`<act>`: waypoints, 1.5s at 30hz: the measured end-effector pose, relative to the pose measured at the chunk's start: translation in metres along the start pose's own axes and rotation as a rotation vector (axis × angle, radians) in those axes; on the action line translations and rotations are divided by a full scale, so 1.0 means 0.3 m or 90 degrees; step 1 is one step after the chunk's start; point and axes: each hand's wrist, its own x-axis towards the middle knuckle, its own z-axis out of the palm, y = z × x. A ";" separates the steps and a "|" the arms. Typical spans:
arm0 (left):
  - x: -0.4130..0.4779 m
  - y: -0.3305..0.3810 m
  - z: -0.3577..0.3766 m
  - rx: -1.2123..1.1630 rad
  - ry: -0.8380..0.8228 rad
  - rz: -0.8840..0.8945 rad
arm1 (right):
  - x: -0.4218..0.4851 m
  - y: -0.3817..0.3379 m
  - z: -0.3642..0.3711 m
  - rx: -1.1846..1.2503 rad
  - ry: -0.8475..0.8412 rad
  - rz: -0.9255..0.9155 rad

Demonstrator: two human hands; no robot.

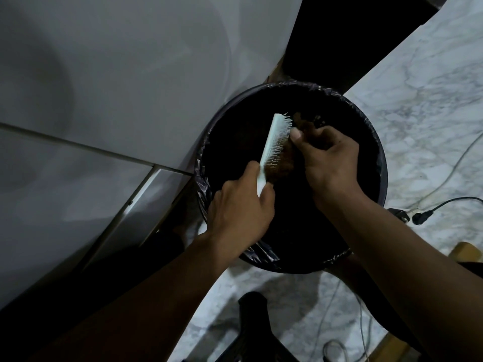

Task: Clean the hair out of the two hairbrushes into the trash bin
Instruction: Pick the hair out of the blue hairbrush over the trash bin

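Note:
A white hairbrush [270, 142] is held edge-on over the round trash bin [382, 163], which is lined with a black bag. My left hand [240, 207] grips the brush's handle from below. A mat of brown hair [281, 164] clings to the bristles on the brush's right side. My right hand [329, 163] is beside the bristles with its fingers pinched on a tuft of that hair, which sticks up above the thumb. A second hairbrush is not visible.
The bin stands on a marble floor [431, 100] next to a white cabinet [117, 87]. Cables and a black plug [422, 216] lie on the floor to the right. A dark object [253, 309] sits near the bottom centre.

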 end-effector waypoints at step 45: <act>0.065 -0.033 -0.032 -0.094 0.002 -0.130 | 0.051 0.015 -0.065 -0.506 -0.239 0.102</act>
